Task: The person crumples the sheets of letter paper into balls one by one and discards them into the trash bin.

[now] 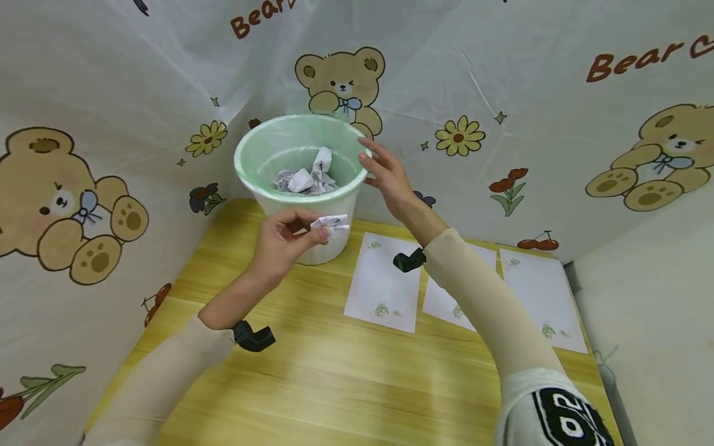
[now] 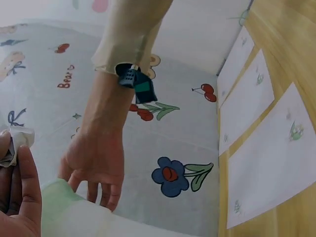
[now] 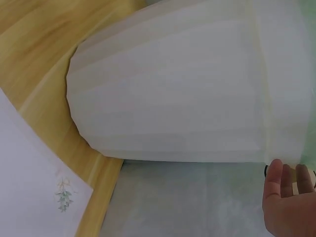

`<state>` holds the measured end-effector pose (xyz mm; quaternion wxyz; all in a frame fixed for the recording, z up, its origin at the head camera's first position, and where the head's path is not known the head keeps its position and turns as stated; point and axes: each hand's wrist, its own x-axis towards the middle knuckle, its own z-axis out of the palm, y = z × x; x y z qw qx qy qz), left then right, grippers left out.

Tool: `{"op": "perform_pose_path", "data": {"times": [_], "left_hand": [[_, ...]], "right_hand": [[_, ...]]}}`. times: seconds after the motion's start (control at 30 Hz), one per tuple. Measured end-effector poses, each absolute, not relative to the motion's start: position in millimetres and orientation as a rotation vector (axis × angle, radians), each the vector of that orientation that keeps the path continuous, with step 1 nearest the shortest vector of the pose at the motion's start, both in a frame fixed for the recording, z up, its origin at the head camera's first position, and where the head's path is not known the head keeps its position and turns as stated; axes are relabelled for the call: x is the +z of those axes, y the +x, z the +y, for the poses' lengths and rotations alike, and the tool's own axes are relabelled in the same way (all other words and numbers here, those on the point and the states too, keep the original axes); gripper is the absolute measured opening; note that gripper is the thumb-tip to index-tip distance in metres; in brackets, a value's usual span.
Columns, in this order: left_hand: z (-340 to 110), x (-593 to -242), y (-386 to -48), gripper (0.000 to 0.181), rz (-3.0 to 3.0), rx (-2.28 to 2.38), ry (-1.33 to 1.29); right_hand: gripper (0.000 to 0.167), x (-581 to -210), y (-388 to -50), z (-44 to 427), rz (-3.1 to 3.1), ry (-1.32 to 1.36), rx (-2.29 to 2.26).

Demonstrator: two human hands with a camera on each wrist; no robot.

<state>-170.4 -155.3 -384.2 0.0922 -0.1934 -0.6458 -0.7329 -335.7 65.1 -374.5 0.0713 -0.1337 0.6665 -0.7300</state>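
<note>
Bin: The bin [image 1: 334,244] stands up on the table [image 1: 301,371]. It is pale green inside and whitish outside, with a round rim.
Left hand: The left hand [image 1: 284,241] is at the near side of the bin. Its thumb and fingers pinch a piece of paper.
Pinched paper: This white crumpled paper [image 1: 334,222] is outside the bin's opening, in front of the bin's near wall as the head view sees it. I cannot tell if it touches the bin.
Right hand: The right hand [image 1: 387,173] is at the right side of the bin, with loose fingers resting at the rim. It holds nothing up.
Paper inside: White scrunched papers [image 1: 301,181] lie in a small heap in the bin.
Flat sheets: Three sheets, the first [image 1: 385,279], the middle one [image 1: 435,303] and the last [image 1: 541,291], lie in a row to the right of the bin. Small green plants are printed on them.
In the way: The right sleeve [image 1: 474,291] passes over the sheets and hides much of the middle one. The left hand hides a bit of the bin's front.
Dark gadgets: One gadget [image 1: 253,337] is on the left wrist, nearer the person than the bin. Another gadget [image 1: 409,260] is on the right wrist, to the bin's right.
Wall cloth: A pale cloth [image 1: 413,74] with bears, flowers and cherries hangs behind the bin and to its left.
</note>
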Motion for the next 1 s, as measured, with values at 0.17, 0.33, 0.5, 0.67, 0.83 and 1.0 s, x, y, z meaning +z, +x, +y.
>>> {"op": "perform_pose_path", "data": {"times": [0.17, 0.33, 0.5, 0.67, 0.83, 1.0], "left_hand": [[-163.5, -358.7, -186.4, 0.021, -1.921, -2.126, -0.573], [-171.9, -337.1, -199.8, 0.023, -1.923, -2.042, -0.559], [-179.4, -320.6, -211.5, 0.022, -1.954, -1.93, -0.574], [-187.1, -311.0, -220.4, 0.017, -2.002, -1.828, -0.575], [-192.3, -304.2, -233.0, 0.014, -2.062, -1.716, -0.533], [-195.0, -299.9, -252.9, 0.02, -2.139, -1.555, -0.514]], "right_hand": [[0.047, -376.1, -337.6, 65.6, 1.983, -0.412, -2.203], [0.047, -376.1, -337.4, 65.4, 1.996, -0.424, -2.187], [0.046, -376.7, -337.2, 66.2, 2.004, -0.403, -2.192], [0.047, -377.2, -336.6, 65.2, 2.001, -0.402, -2.187], [0.047, -377.6, -336.4, 64.8, 2.004, -0.408, -2.182], [0.048, -377.4, -336.9, 66.5, 2.027, -0.436, -2.174]]}}
